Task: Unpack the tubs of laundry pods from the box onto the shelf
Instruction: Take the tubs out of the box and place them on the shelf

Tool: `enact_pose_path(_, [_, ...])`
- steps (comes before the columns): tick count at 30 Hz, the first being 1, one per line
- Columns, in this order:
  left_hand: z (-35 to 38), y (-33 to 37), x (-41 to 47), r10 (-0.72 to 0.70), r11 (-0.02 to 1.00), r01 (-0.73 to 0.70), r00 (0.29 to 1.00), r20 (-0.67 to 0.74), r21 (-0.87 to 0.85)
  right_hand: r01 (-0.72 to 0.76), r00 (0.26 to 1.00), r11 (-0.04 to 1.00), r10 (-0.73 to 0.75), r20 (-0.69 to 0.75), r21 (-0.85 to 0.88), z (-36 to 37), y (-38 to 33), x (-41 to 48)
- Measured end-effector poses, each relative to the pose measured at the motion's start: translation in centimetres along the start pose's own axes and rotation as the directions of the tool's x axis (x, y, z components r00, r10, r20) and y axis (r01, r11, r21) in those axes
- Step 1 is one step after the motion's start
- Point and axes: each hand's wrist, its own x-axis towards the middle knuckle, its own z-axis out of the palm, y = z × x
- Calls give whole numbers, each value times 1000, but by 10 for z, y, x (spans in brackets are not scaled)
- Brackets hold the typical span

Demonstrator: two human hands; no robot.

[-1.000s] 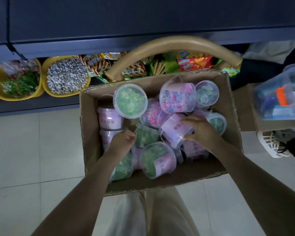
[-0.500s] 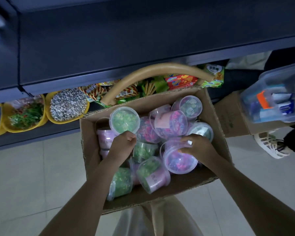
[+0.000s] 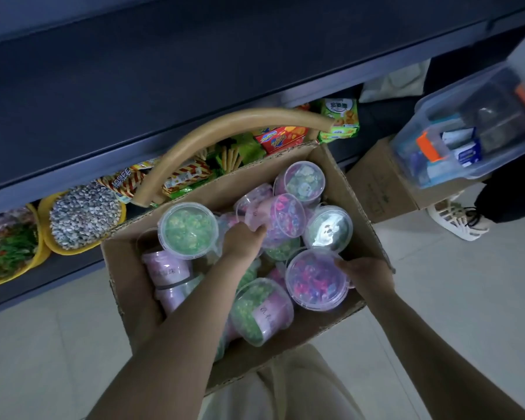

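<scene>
Cardboard box (image 3: 340,177) holds the jumbled tubs. The right hand (image 3: 365,275) grips an upright pink-pod tub (image 3: 315,280) at the near right corner, lid up. The left hand (image 3: 243,242) curls against a tilted pink tub (image 3: 281,216) mid-box; whether it grips, I cannot tell. The dark shelf (image 3: 194,86) lies ahead, beyond the box, so the right hand's tub probably goes first.

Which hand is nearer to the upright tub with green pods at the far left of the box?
Left. The left hand lies just right of the green tub; the right hand, holding a pink tub, is farther right.
</scene>
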Motion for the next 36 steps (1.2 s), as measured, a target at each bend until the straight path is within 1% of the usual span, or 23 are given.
enact_pose_path(1, [5,-1,5,-45,997,46,999,7,-62,-27,1000,996,26,16,83,3,2,3])
enact_pose_path(2, [9,0,9,-98,979,103,995,35,-176,-29,999,978,24,31,204,6,5,5])
enact_pose_path(4, [16,1,13,-184,897,208,978,99,-390,-15,999,881,-2,34,473,12,13,4])
enact_pose_path(5, [17,2,14,-221,856,259,966,136,-448,18,998,859,-42,37,512,13,16,3])
enact_pose_path(7, [19,5,17,-280,797,352,935,216,-490,119,983,873,-170,66,474,16,23,1])
enact_pose_path(9, [20,9,20,-320,735,435,899,300,-520,166,959,869,-252,129,465,20,30,2])
enact_pose_path(11, [22,17,23,-343,664,500,865,367,-556,134,953,856,-250,171,499,23,35,5])
enact_pose_path(14, [26,29,24,-356,599,554,831,428,-578,104,971,867,-194,138,488,27,45,12])
enact_pose_path(18, [33,38,28,-328,465,581,814,480,-668,124,977,892,-187,105,434,29,48,17])
enact_pose_path(20, [37,36,29,-321,413,558,829,459,-720,117,980,887,-176,93,447,29,47,17])
enact_pose_path(23, [43,27,29,-283,322,487,868,409,-812,118,981,885,-174,86,450,27,47,15])
enact_pose_path(24, [44,24,28,-269,324,469,878,395,-822,116,981,885,-174,90,451,27,47,15])
enact_pose_path(27, [44,15,19,-229,404,407,912,340,-820,124,978,889,-184,96,440,24,45,12])
enact_pose_path(30, [40,7,5,-210,472,310,949,236,-826,129,974,887,-197,110,443,19,42,6])
enact_pose_path(34, [26,-10,-18,-104,654,120,992,68,-747,122,975,875,-194,107,469,11,35,-1])
enact_pose_path(36, [15,-22,-28,-87,711,33,995,-41,-702,81,977,856,-169,128,511,7,27,-1])
